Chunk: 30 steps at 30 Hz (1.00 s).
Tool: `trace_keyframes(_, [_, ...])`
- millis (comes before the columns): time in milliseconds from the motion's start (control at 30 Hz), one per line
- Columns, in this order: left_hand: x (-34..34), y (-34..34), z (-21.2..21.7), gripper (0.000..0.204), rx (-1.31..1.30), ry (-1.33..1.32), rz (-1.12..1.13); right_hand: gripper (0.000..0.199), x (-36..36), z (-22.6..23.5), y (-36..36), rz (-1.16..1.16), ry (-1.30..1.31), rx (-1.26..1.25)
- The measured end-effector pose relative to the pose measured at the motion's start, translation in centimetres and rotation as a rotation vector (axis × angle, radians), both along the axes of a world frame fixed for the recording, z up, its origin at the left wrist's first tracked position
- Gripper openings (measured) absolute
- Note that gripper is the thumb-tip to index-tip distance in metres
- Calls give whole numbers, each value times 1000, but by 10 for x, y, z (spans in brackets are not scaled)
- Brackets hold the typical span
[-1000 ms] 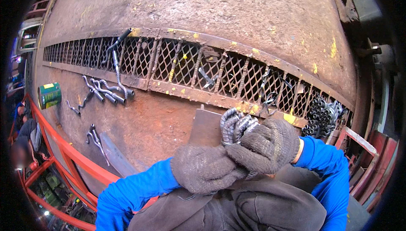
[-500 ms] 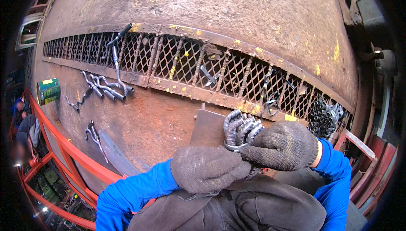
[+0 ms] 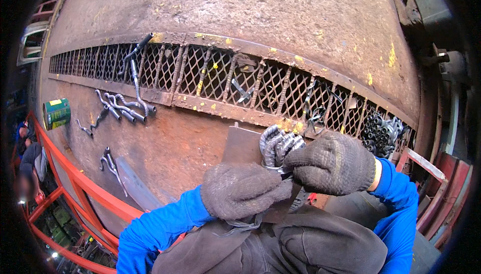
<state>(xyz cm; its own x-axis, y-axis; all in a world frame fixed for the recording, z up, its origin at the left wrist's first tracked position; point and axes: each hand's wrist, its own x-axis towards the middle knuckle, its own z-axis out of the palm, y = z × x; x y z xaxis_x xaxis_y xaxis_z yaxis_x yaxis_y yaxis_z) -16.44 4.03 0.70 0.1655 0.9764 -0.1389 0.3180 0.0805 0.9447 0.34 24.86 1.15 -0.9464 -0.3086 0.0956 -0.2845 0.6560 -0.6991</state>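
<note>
A bundle of bent, ribbed metal rods [image 3: 280,146] stands in front of me, with a thin grey strap [image 3: 272,167] around its near end. My right hand [image 3: 333,164], in a dark knitted glove, is closed at the strap's right side, its fingertips pinching there. Just left and nearer, my left hand [image 3: 241,190], gloved alike, is closed; a loose length of grey strap [image 3: 245,224] trails beneath it over my lap. The gloves hide most of what the fingertips grip. A dark metal plate [image 3: 243,146] lies beside the bundle.
Rusty mesh grating [image 3: 215,81] crosses the floor. Bent rods [image 3: 123,107] lie at left near a green can [image 3: 56,113]. A pile of rods [image 3: 381,133] sits right. Red railing [image 3: 80,178] runs at left, with another person [image 3: 32,166] beyond it. Red-handled tool [image 3: 312,198] lies near my knees.
My hands have drawn slightly apart: the right has shifted up, off the left's fingertips. The loose strap below my left hand shows more. The bundle stays in place as the view shifts slightly.
</note>
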Motion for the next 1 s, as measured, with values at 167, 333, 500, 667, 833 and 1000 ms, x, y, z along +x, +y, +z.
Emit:
trace_keyframes(167, [-8,-3,2,28,-24,-41,-19,18,10,8,13,-111,28,62])
trace_keyframes(333, [4,-9,-11,32,239,24,6,30,-7,8,-5,-127,35,-67])
trace_keyframes(500, [3,-5,-11,33,351,101,-61,39,-17,5,8,26,105,-111])
trace_keyframes(667, [-1,3,-3,32,463,208,-66,32,-5,-9,3,0,155,-89])
trace_keyframes(833, [0,-1,-1,32,345,155,-34,32,13,-8,-14,-108,274,123])
trace_keyframes(1000, [-1,-3,2,33,338,216,-56,32,18,-3,-23,-159,248,141])
